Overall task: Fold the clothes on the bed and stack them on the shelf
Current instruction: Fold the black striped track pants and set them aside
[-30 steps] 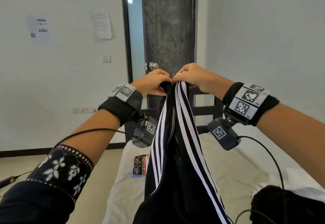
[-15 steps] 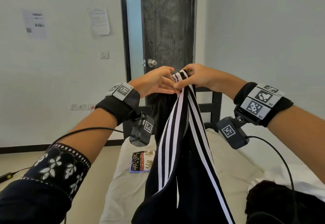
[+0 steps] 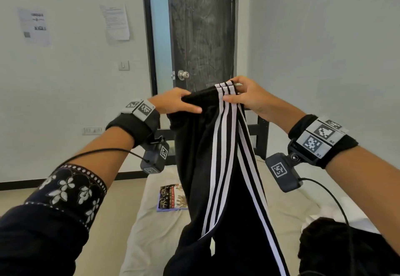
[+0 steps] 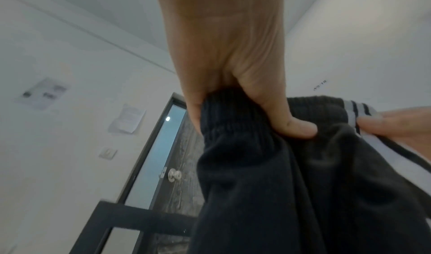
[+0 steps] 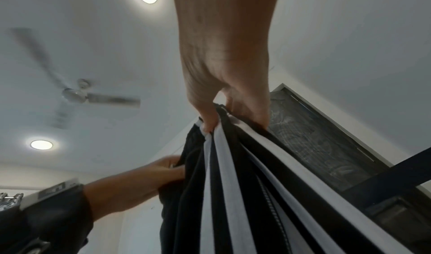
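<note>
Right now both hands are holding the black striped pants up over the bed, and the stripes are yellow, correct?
Not quite. The left hand and right hand do hold the black striped pants up over the bed, but the head view shows the stripes are white, not yellow.

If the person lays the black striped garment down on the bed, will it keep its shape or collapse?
Probably collapse: the striped garment hangs limp from the left hand and right hand, draping in loose folds. It seems fairly light, since fingertip pinches hold it up. The ribbed band may bunch.
</note>
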Tool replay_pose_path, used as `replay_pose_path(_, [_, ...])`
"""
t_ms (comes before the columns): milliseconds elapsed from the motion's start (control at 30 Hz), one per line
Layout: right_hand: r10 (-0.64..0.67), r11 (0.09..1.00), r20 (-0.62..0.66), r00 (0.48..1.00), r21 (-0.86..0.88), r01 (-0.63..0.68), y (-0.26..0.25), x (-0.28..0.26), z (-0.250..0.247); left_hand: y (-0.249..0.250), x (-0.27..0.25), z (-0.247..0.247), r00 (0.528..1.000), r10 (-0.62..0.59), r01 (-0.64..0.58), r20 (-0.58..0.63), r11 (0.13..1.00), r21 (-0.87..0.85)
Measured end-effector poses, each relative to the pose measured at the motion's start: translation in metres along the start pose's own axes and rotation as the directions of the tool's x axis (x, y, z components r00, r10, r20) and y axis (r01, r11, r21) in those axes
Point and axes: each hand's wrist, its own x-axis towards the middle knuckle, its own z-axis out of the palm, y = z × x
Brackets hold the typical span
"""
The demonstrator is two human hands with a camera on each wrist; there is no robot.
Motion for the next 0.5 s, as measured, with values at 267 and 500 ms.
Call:
replay_pose_path(267, [0.075, 0.996, 0.001, 0.997, -0.058, -0.074, 0.002, -0.001, 0.01, 0.023, 0.008, -0.024, 0.942, 0.233, -0.121, -0.241, 0.907, 0.404])
replay_pose_path(500, [0.03, 0.996, 0.011, 0.999, 0.078, -0.031, 0.0, -0.003, 0.022, 0.022, 0.017, 0.0, 0.945, 0.245, -0.194, -0.215, 0.952, 0.235])
